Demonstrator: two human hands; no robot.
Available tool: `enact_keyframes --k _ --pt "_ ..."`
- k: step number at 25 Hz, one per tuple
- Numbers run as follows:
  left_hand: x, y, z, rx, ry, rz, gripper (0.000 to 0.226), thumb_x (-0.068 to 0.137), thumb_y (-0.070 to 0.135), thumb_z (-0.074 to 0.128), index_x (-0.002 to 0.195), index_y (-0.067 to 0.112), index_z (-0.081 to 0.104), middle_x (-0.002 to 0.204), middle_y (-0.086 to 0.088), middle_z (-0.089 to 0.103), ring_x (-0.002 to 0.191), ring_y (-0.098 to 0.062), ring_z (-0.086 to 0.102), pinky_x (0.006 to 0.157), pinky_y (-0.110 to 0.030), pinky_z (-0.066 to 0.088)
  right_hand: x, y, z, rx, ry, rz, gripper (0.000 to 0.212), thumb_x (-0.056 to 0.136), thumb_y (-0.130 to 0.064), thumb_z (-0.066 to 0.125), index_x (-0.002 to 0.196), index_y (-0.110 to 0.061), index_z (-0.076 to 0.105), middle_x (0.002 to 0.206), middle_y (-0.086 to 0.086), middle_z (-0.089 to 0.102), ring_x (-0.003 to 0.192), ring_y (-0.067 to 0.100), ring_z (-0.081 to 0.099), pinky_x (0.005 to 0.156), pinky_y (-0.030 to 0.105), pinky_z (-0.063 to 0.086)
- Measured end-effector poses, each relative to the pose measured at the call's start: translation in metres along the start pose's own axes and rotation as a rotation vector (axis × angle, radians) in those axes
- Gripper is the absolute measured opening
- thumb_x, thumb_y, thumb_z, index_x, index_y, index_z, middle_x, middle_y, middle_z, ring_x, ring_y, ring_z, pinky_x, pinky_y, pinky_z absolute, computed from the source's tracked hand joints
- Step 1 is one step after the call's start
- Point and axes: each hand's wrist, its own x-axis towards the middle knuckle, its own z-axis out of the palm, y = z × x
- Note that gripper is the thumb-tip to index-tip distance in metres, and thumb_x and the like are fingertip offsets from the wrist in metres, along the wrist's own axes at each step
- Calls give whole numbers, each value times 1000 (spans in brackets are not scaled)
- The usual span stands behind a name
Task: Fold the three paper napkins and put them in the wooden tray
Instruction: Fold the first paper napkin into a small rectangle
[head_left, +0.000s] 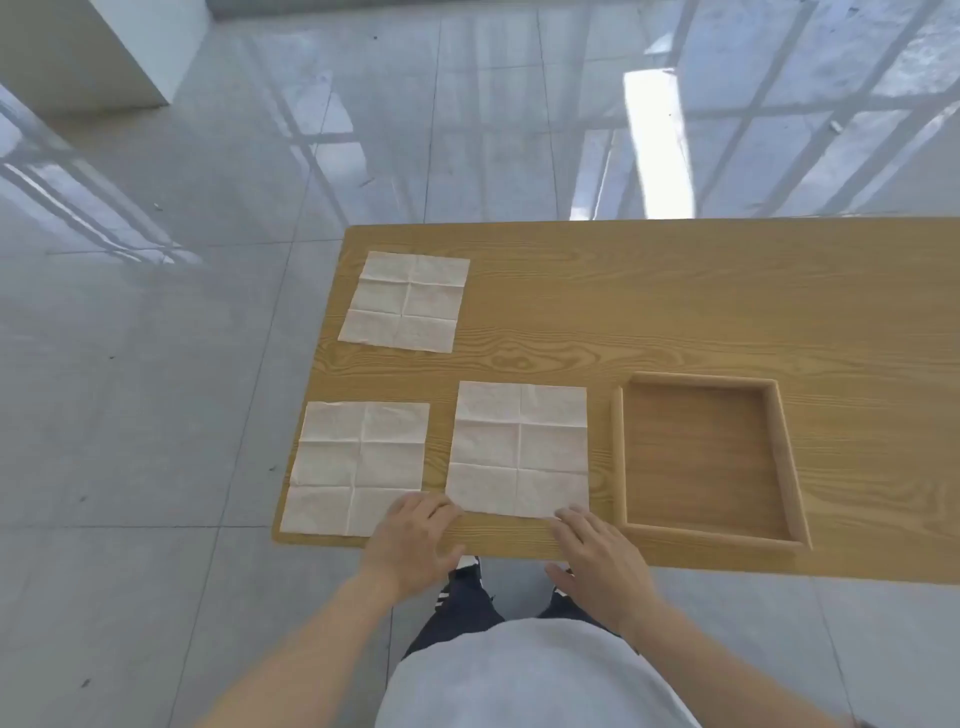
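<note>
While both hands (511, 540) rest flat and spread, the middle napkin (518, 449) lies at their fingertips.

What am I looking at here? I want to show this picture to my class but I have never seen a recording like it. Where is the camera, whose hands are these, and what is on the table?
There is no machine. A person wears one wide-angle camera on the head, so you look forward and down at their own arms, as they would.

On the wooden table lie three unfolded paper napkins, flat and creased: the far napkin, the near-left napkin and the middle napkin. To their right stands an empty wooden tray.

The left hand and the right hand reach to the near edge of the middle napkin, fingertips at its two near corners. Neither hand holds anything yet, and no napkin is folded.
</note>
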Motion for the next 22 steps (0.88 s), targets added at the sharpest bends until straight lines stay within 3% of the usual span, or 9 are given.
enact_keyframes --k 6,11,14,18,22 --pt "10 -14 15 157 -26 93 65 79 57 59 130 17 55 133 -1 56 126 -27 49 107 -50 39 14 -7 12 -89 -56 84 75 71 -40 81 132 -6 55 139 11 55 130 30 50 103 43 47" --pt "9 -12 34 226 -72 114 76 79 59 60 139 15 44 133 -1 53 130 -27 44 111 -53 28 4 -8 35 -86 -61 117 76 64 -28 85 131 -5 57 133 10 60 124 30 55 99 42 50" --pt "0 -12 45 232 -15 120 72 76 49 71 135 15 49 125 -2 56 121 -25 47 112 -51 26 0 -8 45 -96 -9 96 70 64 -14 82 129 -6 56 126 7 61 117 30 58 93 42 53" --pt "-7 -8 48 238 55 142 59 70 30 81 123 16 59 111 -1 58 104 -24 51 107 -48 37 -6 -7 49 -98 34 88 63 65 -4 78 125 -13 58 115 3 62 104 26 60 79 38 53" --pt "-12 -1 55 191 187 138 39 70 4 75 105 19 66 101 -1 62 96 -23 58 103 -41 39 -13 -3 53 -84 58 111 65 62 6 74 122 -16 60 117 5 63 93 28 61 69 38 52"
